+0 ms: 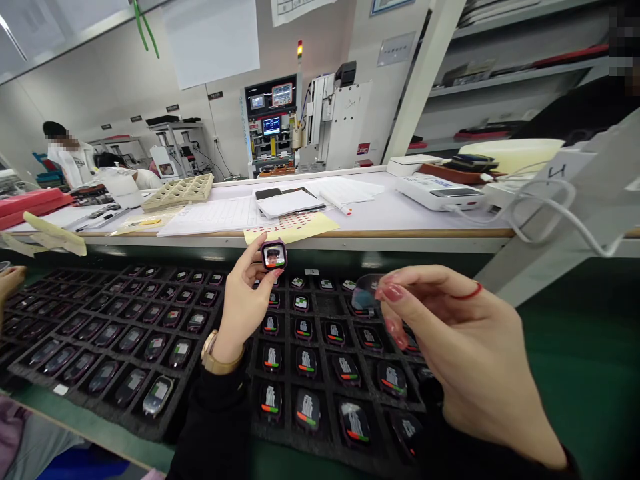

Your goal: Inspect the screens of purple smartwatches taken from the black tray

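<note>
Two hands up, one watch and one film.
My left hand (245,301) pinches a purple watch (274,256) at its fingertips; my right hand (463,350) pinches a clear film (367,291) just beside it, black trays (107,415) of watches below both.

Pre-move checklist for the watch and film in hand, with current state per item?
1. Watch pinched firmly in left hand: ok.
2. Watch screen lit and facing the camera: ok.
3. Clear film held by right hand, apart from the watch: ok.
4. Film free of dust or creases: cannot tell.
5. Free pocket in the black tray under the hands: ok, one looks empty.
6. Another person's hand at the left edge stays away from both hands: ok.
</note>
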`<action>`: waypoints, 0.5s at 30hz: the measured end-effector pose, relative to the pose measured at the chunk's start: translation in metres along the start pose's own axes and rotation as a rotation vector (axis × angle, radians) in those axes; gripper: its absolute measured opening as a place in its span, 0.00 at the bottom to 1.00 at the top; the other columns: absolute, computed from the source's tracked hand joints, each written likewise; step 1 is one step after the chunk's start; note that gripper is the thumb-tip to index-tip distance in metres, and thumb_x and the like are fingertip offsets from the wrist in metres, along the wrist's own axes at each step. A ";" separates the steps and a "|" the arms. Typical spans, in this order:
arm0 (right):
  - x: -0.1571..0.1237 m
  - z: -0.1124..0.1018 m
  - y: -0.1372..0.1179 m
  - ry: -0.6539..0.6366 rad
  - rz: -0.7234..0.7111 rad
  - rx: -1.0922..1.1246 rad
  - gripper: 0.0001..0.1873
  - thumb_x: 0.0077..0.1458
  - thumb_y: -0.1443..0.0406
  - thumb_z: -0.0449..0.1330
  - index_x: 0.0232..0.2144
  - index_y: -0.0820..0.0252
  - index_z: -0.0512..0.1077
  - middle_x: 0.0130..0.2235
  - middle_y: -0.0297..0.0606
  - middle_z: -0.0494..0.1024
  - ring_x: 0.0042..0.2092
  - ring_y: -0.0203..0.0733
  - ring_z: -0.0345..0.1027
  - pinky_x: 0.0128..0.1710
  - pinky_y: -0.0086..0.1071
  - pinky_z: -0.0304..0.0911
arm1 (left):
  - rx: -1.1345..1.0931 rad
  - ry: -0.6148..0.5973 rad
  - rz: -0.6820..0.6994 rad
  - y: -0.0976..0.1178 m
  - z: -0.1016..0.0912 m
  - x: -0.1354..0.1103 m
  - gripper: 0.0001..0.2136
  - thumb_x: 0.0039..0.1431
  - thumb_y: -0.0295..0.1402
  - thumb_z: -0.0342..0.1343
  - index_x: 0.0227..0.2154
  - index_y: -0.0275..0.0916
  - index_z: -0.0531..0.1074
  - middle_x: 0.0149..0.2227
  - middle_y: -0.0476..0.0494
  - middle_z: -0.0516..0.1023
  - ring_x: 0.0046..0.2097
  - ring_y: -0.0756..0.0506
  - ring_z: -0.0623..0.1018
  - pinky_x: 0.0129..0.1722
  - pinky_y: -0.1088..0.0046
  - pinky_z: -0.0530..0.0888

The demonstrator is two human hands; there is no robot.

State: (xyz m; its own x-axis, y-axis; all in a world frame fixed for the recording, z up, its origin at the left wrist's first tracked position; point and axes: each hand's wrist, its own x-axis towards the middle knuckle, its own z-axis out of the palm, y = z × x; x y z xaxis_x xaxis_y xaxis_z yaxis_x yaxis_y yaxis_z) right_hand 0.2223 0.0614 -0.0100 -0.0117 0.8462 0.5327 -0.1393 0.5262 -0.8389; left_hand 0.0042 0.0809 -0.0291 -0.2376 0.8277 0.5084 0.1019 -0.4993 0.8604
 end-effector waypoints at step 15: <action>0.001 0.002 0.001 0.014 0.020 0.006 0.06 0.58 0.61 0.69 0.31 0.56 0.78 0.21 0.31 0.70 0.20 0.31 0.59 0.18 0.20 0.56 | -0.063 -0.065 -0.020 0.012 0.011 -0.010 0.28 0.55 0.25 0.63 0.59 0.45 0.68 0.45 0.48 0.78 0.41 0.52 0.78 0.45 0.79 0.76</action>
State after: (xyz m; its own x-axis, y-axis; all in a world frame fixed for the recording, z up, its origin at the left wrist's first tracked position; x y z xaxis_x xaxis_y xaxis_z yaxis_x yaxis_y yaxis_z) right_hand 0.2204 0.0625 -0.0105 -0.0004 0.8575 0.5145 -0.1455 0.5090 -0.8484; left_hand 0.0184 0.0692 -0.0238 -0.1759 0.8514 0.4941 0.0359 -0.4960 0.8676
